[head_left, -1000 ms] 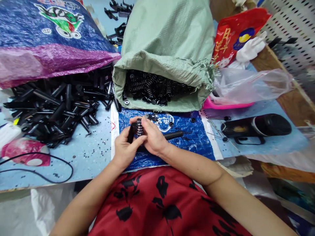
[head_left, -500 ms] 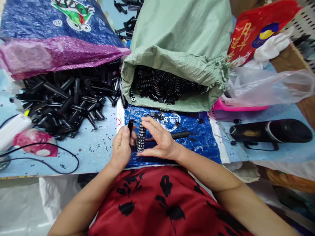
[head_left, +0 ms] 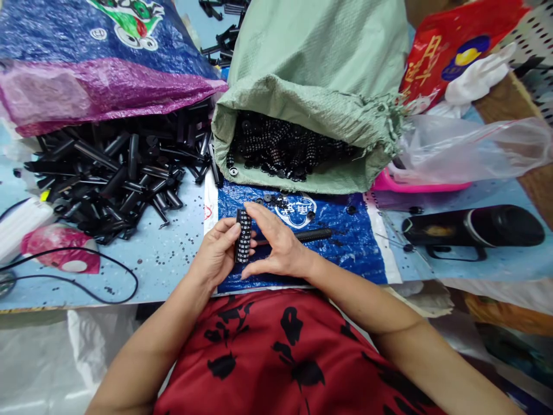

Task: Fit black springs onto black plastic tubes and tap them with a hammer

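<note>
Head view: left hand (head_left: 216, 251) pinching numbered black piece (head_left: 243, 236); right hand (head_left: 285, 245) spread alongside.

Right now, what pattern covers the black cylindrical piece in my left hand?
The black cylindrical piece has rows of white digits, clearest in head view.

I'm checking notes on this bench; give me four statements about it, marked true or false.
1. The left hand holds a number-wheel stack. True.
2. A heap of black plastic parts lies left of the green woven sack. True.
3. The sack's mouth is tied shut. False: it gapes open.
4. The right hand grips the black flask. False: it is beside the number-wheel stack; the flask is apart, farther right.
</note>
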Demonstrator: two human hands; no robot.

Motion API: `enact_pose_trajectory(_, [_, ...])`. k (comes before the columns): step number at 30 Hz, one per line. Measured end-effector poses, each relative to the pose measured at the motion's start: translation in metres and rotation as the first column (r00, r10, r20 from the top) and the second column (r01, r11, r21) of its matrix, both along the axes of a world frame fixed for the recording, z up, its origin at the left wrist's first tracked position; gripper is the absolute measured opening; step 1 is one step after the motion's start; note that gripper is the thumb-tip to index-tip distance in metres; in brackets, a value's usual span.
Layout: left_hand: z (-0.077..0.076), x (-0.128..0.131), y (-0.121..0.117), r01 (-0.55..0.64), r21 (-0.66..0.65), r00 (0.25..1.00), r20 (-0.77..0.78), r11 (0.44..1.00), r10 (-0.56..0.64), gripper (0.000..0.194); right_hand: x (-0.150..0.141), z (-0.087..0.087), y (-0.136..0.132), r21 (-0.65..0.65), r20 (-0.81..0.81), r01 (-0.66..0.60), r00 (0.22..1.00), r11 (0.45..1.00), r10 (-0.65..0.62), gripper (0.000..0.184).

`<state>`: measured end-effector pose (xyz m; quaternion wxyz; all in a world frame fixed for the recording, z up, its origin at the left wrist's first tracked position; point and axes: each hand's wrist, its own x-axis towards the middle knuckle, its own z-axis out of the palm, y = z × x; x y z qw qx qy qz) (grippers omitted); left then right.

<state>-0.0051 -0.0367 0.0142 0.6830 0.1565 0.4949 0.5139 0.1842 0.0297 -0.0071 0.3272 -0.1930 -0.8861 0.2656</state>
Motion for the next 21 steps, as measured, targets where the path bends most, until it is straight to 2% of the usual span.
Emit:
enact_pose_trajectory(2, [-0.007, -0.005, -0.001, -0.038, 0.108, 0.976, -0.209, 0.993, 0.060, 0.048, 0.012, -0.004, -0.001, 0.034, 0.068, 0.064, 0.996, 0.997, -0.066, 0.119])
enact_pose_trajectory(3, [-0.010, -0.010, -0.001, -0.034, 0.177, 0.929, -0.358, 0.984, 0.097, 0.044, 0.019, -0.007, -0.002, 0.071, 0.126, 0.095, 0.987, 0.993, -0.103, 0.102])
enact_pose_trajectory(4, [-0.012, -0.016, -0.002, 0.001, 0.235, 0.844, -0.521, 0.972, 0.125, 0.039, 0.027, -0.010, -0.003, 0.115, 0.191, 0.119, 0.972, 0.986, -0.139, 0.078])
enact_pose_trajectory(6, [-0.015, -0.031, -0.001, 0.156, 0.255, 0.577, -0.808, 0.954, 0.121, 0.028, 0.042, -0.014, -0.006, 0.201, 0.301, 0.140, 0.933, 0.969, -0.197, 0.032])
enact_pose_trajectory(7, [-0.015, -0.038, 0.000, 0.243, 0.208, 0.426, -0.901, 0.948, 0.088, 0.024, 0.048, -0.014, -0.008, 0.228, 0.322, 0.154, 0.920, 0.961, -0.223, 0.020])
enact_pose_trajectory(8, [-0.014, -0.045, 0.002, 0.321, 0.131, 0.291, -0.956, 0.938, 0.034, 0.022, 0.051, -0.013, -0.009, 0.238, 0.310, 0.182, 0.917, 0.954, -0.252, 0.016])
enact_pose_trajectory(9, [-0.013, -0.050, 0.005, 0.383, 0.044, 0.189, -0.981, 0.923, -0.032, 0.021, 0.053, -0.010, -0.010, 0.235, 0.267, 0.225, 0.920, 0.946, -0.286, 0.016])
enact_pose_trajectory(10, [-0.012, -0.055, 0.009, 0.426, -0.037, 0.127, -0.987, 0.904, -0.100, 0.022, 0.052, -0.007, -0.009, 0.219, 0.205, 0.276, 0.925, 0.936, -0.320, 0.016])
enact_pose_trajectory(12, [-0.011, -0.059, 0.016, 0.475, -0.159, 0.099, -0.967, 0.865, -0.233, 0.027, 0.046, 0.001, -0.007, 0.176, 0.064, 0.362, 0.924, 0.915, -0.378, 0.018])
enact_pose_trajectory(14, [-0.011, -0.059, 0.022, 0.488, -0.214, 0.152, -0.934, 0.846, -0.324, 0.031, 0.036, 0.006, -0.002, 0.182, 0.007, 0.375, 0.924, 0.909, -0.383, 0.020])
enact_pose_trajectory(18, [-0.015, -0.060, 0.029, 0.474, -0.207, 0.270, -0.891, 0.856, -0.364, 0.031, 0.020, 0.007, 0.003, 0.311, 0.213, 0.258, 0.919, 0.915, -0.332, 0.022])
enact_pose_trajectory(19, [-0.015, -0.061, 0.030, 0.478, -0.201, 0.281, -0.887, 0.855, -0.366, 0.031, 0.018, 0.007, 0.002, 0.317, 0.222, 0.240, 0.922, 0.918, -0.318, 0.022])
enact_pose_trajectory(21, [-0.016, -0.064, 0.034, 0.503, -0.197, 0.295, -0.876, 0.841, -0.382, 0.034, 0.015, 0.009, -0.002, 0.288, 0.118, 0.225, 0.956, 0.931, -0.267, 0.019])
